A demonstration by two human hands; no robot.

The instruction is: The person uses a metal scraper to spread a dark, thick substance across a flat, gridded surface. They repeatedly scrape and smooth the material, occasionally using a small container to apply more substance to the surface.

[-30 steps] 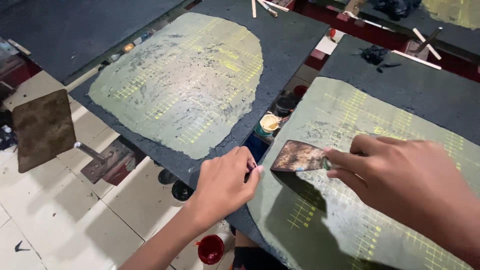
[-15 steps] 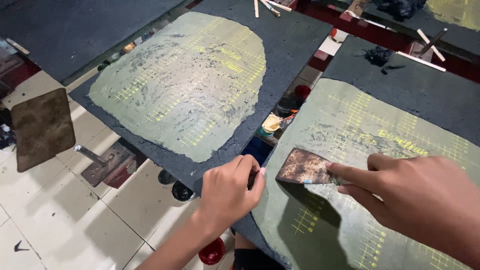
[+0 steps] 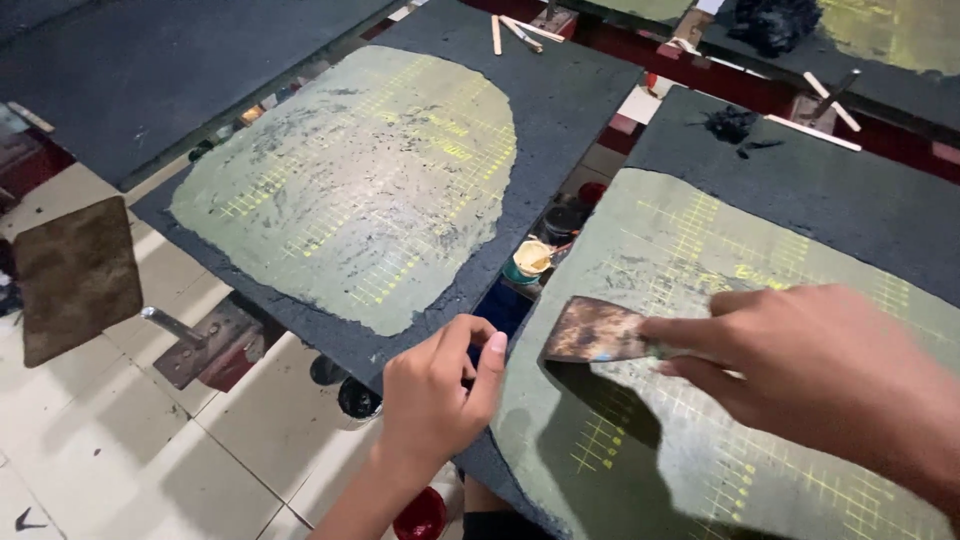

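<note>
Right board (image 3: 800, 200) carries a green grid-marked patch. Right hand (image 3: 800, 370) grasps a scraper (image 3: 600, 332), blade flat on that patch near its left edge. Left hand (image 3: 435, 395), fingers curled, grips the board's edge.

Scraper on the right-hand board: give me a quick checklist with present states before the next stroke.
1. Right hand grips the scraper: ok.
2. Blade flat on the green-coated board: cannot tell, its shadow suggests it is raised.
3. Left hand steadies the board's near edge: ok.
4. Left fingers out of the blade's path: not ok, close beside it.
5. Open paint pot in the gap between boards, near the blade: not ok.
</note>
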